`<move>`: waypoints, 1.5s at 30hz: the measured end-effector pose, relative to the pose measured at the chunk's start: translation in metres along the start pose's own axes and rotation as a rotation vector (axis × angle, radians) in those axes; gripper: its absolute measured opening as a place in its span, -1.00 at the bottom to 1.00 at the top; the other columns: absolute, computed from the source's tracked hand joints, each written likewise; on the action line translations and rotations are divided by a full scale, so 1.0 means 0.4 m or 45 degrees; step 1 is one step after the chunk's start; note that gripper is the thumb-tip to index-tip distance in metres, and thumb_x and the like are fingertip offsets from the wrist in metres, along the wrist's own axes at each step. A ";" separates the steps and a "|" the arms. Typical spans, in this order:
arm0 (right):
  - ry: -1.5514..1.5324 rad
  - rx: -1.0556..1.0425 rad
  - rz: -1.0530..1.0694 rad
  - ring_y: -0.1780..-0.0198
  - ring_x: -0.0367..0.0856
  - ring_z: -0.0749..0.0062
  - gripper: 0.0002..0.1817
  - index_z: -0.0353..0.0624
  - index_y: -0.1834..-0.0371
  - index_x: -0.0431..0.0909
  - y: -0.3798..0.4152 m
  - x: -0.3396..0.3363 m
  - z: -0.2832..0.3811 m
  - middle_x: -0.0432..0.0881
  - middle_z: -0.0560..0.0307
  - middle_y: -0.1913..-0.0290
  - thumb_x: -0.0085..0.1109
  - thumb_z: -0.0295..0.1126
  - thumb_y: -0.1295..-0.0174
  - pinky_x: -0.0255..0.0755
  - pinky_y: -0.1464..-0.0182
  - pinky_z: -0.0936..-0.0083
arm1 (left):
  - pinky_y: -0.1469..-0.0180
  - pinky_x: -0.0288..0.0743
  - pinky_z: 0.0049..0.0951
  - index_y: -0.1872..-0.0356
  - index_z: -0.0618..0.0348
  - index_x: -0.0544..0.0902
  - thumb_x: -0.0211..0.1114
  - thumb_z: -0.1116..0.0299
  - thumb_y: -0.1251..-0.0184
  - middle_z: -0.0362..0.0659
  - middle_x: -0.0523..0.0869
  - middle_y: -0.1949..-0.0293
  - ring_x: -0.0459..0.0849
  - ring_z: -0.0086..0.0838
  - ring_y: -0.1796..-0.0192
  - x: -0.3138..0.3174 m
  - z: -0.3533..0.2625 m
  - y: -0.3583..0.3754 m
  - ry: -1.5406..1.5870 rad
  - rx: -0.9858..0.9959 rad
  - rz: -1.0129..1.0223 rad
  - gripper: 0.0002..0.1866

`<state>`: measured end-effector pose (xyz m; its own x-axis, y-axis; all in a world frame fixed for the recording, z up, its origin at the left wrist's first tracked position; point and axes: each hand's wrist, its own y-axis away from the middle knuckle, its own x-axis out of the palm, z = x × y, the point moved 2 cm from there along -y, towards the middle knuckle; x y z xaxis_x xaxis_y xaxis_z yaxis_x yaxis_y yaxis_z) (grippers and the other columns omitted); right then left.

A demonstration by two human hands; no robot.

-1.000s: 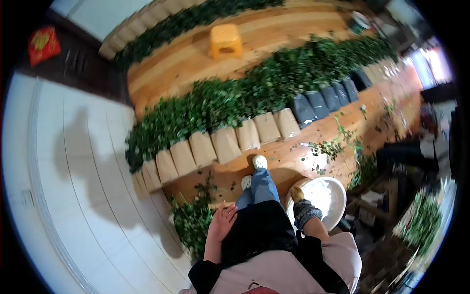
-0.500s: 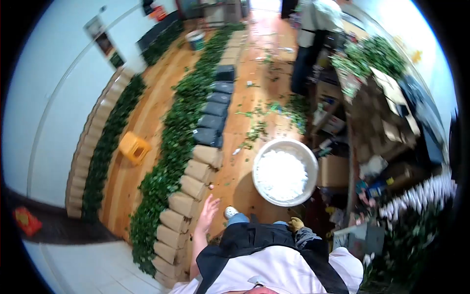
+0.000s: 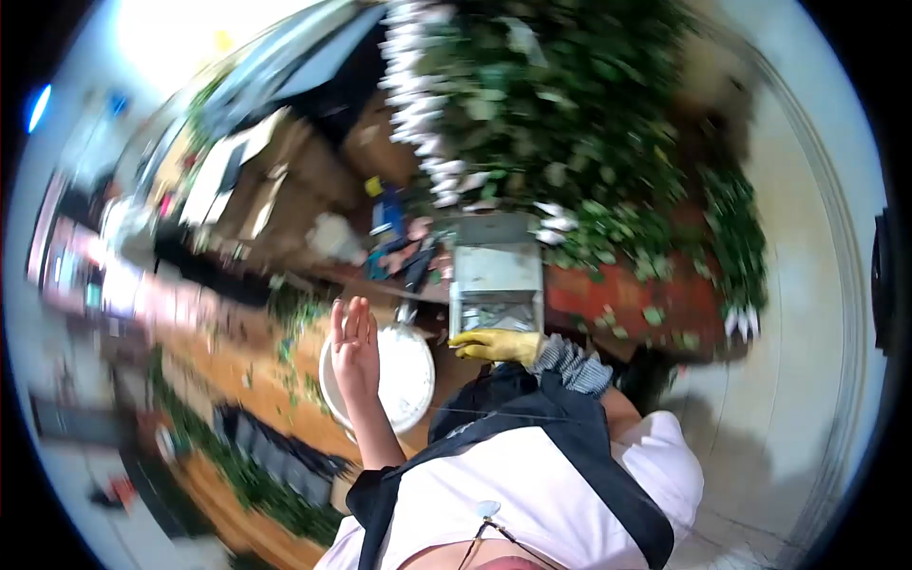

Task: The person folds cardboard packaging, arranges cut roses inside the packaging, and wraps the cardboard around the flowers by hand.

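Note:
My left hand point(image 3: 355, 351) is bare and raised in front of the white tub point(image 3: 429, 375), its fingers stretched upward and nothing in them. White material fills the tub, which stands on the floor below. My right hand point(image 3: 499, 346) wears a yellow glove with a checked cuff point(image 3: 572, 366). Its fingers extend to the left, overlapping the front end of a grey metal box point(image 3: 497, 266) at the table edge. To the box's right, green leaves lie on the red tabletop point(image 3: 608, 302).
A large heap of leafy stems point(image 3: 570, 104) covers the table behind, with white-wrapped heads point(image 3: 413, 95) along its left side. Cardboard point(image 3: 285, 185) and a blue box point(image 3: 388, 211) lie to the left. Dark bundles point(image 3: 275, 451) line the wooden floor.
My view has swung right from the aisle to the table. The left hand has risen across the tub, and the gloved right hand has come up to the metal box.

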<state>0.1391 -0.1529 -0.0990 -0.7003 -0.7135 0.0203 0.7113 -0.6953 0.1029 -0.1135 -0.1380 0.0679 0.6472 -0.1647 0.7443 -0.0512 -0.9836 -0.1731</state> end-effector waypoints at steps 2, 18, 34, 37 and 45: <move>0.003 0.175 -0.182 -0.12 0.52 0.50 -0.52 -0.06 -0.41 0.40 0.079 -0.014 0.219 0.61 0.18 -0.18 0.04 -0.14 -0.50 0.44 -0.12 0.56 | -0.56 0.10 -0.10 -0.51 0.18 0.21 -0.02 0.70 -0.14 0.08 0.33 -0.47 0.19 -0.11 -0.55 0.048 0.068 -0.092 0.362 -0.183 0.062 -0.22; 0.018 0.085 -1.219 -0.35 0.46 0.44 -0.54 -0.29 -0.43 0.31 0.190 0.047 0.296 0.55 0.02 -0.28 -0.03 -0.46 -0.49 0.34 -0.36 0.47 | -0.29 0.37 -0.23 0.76 0.03 0.44 0.23 0.46 -0.35 -0.22 0.73 -0.11 0.46 -0.36 -0.36 0.160 0.259 -0.263 0.908 -0.899 0.190 -0.59; 0.606 -0.052 -0.697 -0.11 0.62 -0.07 -0.52 -0.05 -0.35 0.43 0.019 -0.307 0.311 0.64 -0.19 -0.09 0.11 -0.27 -0.36 0.49 -0.17 0.21 | 0.20 0.38 -0.54 0.56 0.05 0.43 0.13 0.49 -0.31 -0.34 0.44 0.50 0.43 -0.51 0.32 0.151 0.398 -0.286 0.796 -0.585 -0.219 -0.78; 0.666 0.094 -0.370 -0.08 0.61 -0.14 -0.58 -0.12 -0.24 0.48 -0.009 -0.282 0.273 0.66 -0.23 0.01 0.13 -0.24 -0.36 0.48 -0.12 0.16 | 0.41 0.16 -0.58 0.62 -0.04 0.33 0.04 0.39 -0.41 -0.39 0.28 0.61 0.23 -0.60 0.50 0.152 0.410 -0.264 0.792 -0.652 -0.301 -0.68; 0.342 0.293 -0.224 -0.15 0.63 0.00 -0.51 -0.21 -0.35 0.42 -0.035 -0.230 0.226 0.64 -0.26 -0.11 0.14 -0.37 -0.36 0.46 -0.18 0.33 | 0.59 -0.02 -0.59 0.67 -0.08 0.26 0.01 0.37 -0.38 -0.40 0.20 0.69 0.12 -0.63 0.65 0.025 0.299 -0.301 0.651 -0.438 -0.519 -0.65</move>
<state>0.1882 -0.0699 -0.0125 -0.7482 -0.6036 -0.2754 0.5287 -0.7932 0.3022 -0.0098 -0.0124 0.0189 0.2347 0.2877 0.9285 -0.1719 -0.9279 0.3309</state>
